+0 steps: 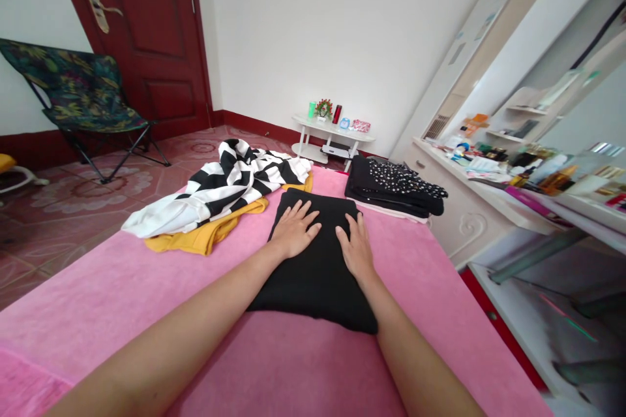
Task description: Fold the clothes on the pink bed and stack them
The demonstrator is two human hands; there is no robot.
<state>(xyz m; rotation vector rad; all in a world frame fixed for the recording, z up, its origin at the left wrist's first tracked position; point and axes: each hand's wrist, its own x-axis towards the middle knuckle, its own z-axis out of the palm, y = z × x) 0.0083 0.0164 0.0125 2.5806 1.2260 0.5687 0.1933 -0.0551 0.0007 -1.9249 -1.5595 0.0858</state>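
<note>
Both palms are down flat on the folded black garment (315,267), which lies in the middle of the pink bed (122,299): the left hand (293,229) and the right hand (356,247) rest side by side on its far half, fingers spread wide, holding nothing. It looks to me like the pressing step of a fold, smoothing the cloth into a neat rectangle. Beyond it to the right sits a stack of folded dark clothes (394,192), a dotted piece on top; to the left a striped black-and-white top (229,188) lies loose over a yellow garment (205,234). My guess is the next move calls for lifting the black piece level, so the fold holds, and setting it squarely on that stack
</note>
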